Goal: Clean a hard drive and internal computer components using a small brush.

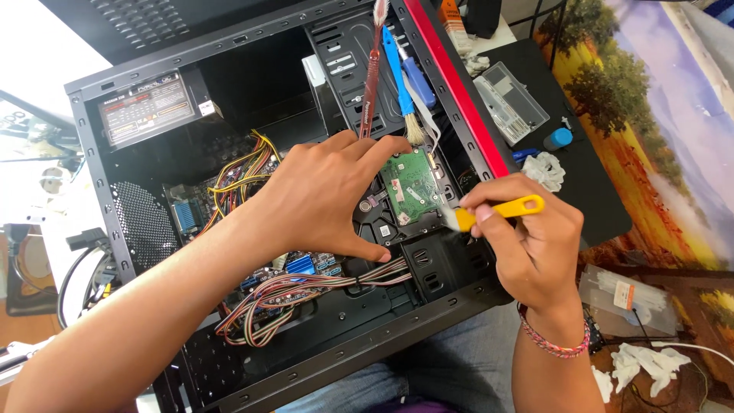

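Observation:
An open black computer case (99, 153) lies on its side in front of me. My left hand (321, 191) reaches into it and grips a hard drive (409, 183) with a green circuit board, thumb at its near edge and fingers at its far edge. My right hand (527, 237) pinches a small yellow-handled brush (501, 210); its pale bristles touch the drive's right edge. A blue-handled brush (399, 80) and a red-brown tool (371, 76) rest in the drive bay behind the drive.
A power supply (149, 107) sits at the case's back left, with bundled cables (306, 294) running across the motherboard. On the black mat to the right lie a clear plastic box (508, 103), a blue cap (558, 139) and crumpled tissues (544, 170). More tissues (638, 363) lie lower right.

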